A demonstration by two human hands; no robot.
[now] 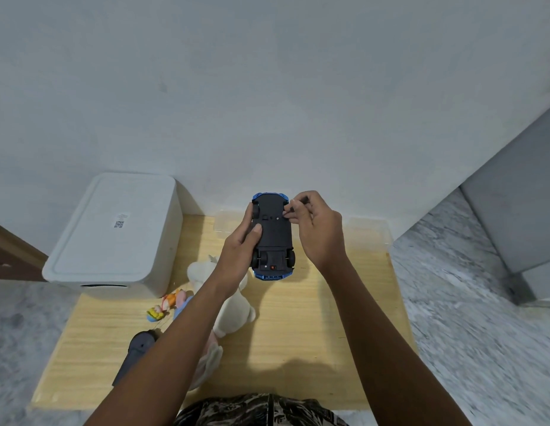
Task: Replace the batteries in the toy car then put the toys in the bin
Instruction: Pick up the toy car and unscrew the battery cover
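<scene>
I hold a blue toy car (275,238) upside down above the wooden table, its black underside facing me. My left hand (240,247) grips its left side, thumb lying on the chassis. My right hand (313,229) is at the car's far right corner. Its fingertips pinch something small against the underside, but the fingers hide what it is. On the table lie a white plush animal (233,309), a small colourful doll (166,305) and a black remote control (135,352). A white lidded bin (113,235) stands at the back left.
A clear plastic container (366,232) sits at the far edge of the low wooden table (298,339), against the wall. A pale pink soft toy (210,358) lies partly under my left forearm. Marble floor surrounds the table, and a grey cabinet stands at the right.
</scene>
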